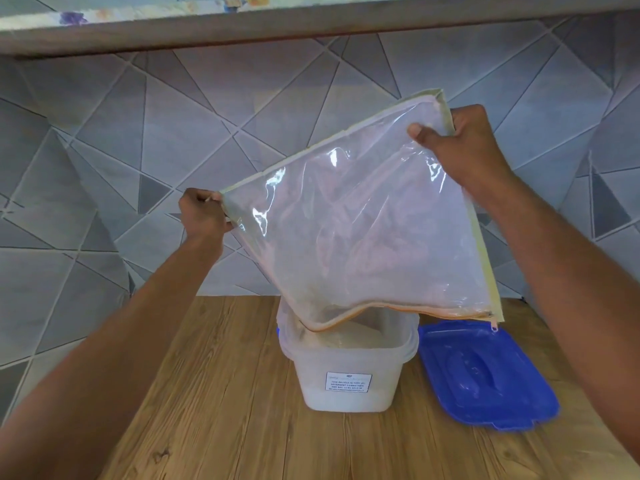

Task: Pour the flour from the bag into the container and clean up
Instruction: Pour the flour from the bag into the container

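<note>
A clear plastic zip bag (363,223) with a cream trim hangs upside down, tilted, its open zippered mouth sagging into the top of the container. My left hand (204,214) pinches the bag's lower left corner. My right hand (460,147) grips its upper right corner, held higher. The bag looks nearly empty, with a faint dusty film inside. Below stands a translucent white plastic container (346,379) with a printed label on its front; white flour shows through its walls.
A blue lid (485,372) lies flat on the wooden countertop (225,410) just right of the container. A grey tiled wall with a geometric pattern rises behind. A shelf edge (311,26) runs overhead across the top.
</note>
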Available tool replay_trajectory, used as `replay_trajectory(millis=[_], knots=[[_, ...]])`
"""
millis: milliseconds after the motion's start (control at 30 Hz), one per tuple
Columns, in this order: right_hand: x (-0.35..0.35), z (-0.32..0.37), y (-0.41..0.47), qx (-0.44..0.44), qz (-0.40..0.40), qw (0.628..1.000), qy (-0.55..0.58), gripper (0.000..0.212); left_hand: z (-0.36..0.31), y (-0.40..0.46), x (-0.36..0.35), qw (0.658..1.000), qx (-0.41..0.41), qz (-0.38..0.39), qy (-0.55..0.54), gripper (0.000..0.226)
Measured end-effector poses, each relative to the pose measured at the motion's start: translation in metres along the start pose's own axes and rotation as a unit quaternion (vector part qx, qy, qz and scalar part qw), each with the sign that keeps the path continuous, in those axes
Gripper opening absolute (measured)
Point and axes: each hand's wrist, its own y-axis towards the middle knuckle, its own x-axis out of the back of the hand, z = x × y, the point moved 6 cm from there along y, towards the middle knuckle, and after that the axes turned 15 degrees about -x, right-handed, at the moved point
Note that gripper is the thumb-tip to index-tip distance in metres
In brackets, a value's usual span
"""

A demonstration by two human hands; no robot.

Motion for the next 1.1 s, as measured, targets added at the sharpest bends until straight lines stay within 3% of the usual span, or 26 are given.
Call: replay_trajectory(millis=[133,233,333,400,500,533,567,633,667,733,767,867,1000,1100], knots=[[0.004,0.002,0.000,-0.003,-0.024,0.999,-0.033,0.044,-0.004,0.001,0.000,1.000,-0.011,0.015,0.005,0.032],[-0.001,0.001,-0.004,-0.014,0.007,0.999,-0.040,0.043,0.000,-0.001,0.002,1.000,-0.003,0.008,0.003,0.031],[-0.005,0.005,-0.008,-0.006,0.010,1.000,-0.023,0.044,0.006,-0.006,0.002,0.999,-0.039,0.001,0.030,0.008],[-0.011,0.007,-0.012,0.001,0.005,1.000,-0.019,0.052,-0.009,-0.018,0.003,0.981,-0.168,-0.012,0.095,0.031],[-0.022,0.014,-0.015,0.009,-0.003,1.000,-0.016,0.058,-0.057,-0.063,0.002,0.884,-0.436,-0.085,0.147,0.061],[-0.025,0.017,-0.015,0.012,-0.003,1.000,-0.013,0.056,-0.062,-0.074,-0.006,0.852,-0.487,-0.061,0.182,0.068],[-0.027,0.020,-0.015,0.014,0.000,1.000,-0.012,0.055,-0.063,-0.081,-0.018,0.831,-0.506,0.011,0.229,0.077],[-0.032,0.024,-0.015,0.010,0.007,1.000,-0.003,0.052,-0.045,-0.084,-0.040,0.849,-0.405,0.199,0.275,0.088],[-0.033,0.024,-0.015,0.006,0.010,1.000,0.002,0.052,-0.039,-0.082,-0.041,0.879,-0.346,0.219,0.243,0.089],[-0.037,0.024,-0.014,-0.002,0.012,1.000,0.006,0.045,-0.043,-0.077,-0.027,0.921,-0.323,0.099,0.193,0.082],[-0.037,0.024,-0.014,-0.005,0.011,1.000,0.012,0.041,-0.047,-0.075,-0.023,0.916,-0.336,0.063,0.211,0.080],[-0.039,0.022,-0.011,-0.013,0.013,0.999,0.039,0.037,-0.038,-0.066,-0.036,0.901,-0.319,0.163,0.245,0.085],[-0.040,0.020,-0.008,-0.033,0.022,0.996,0.085,0.030,-0.038,-0.070,-0.025,0.916,-0.327,0.107,0.209,0.084],[-0.037,0.023,-0.008,-0.039,0.017,0.993,0.109,0.031,-0.045,-0.072,-0.026,0.905,-0.351,0.135,0.200,0.085]])
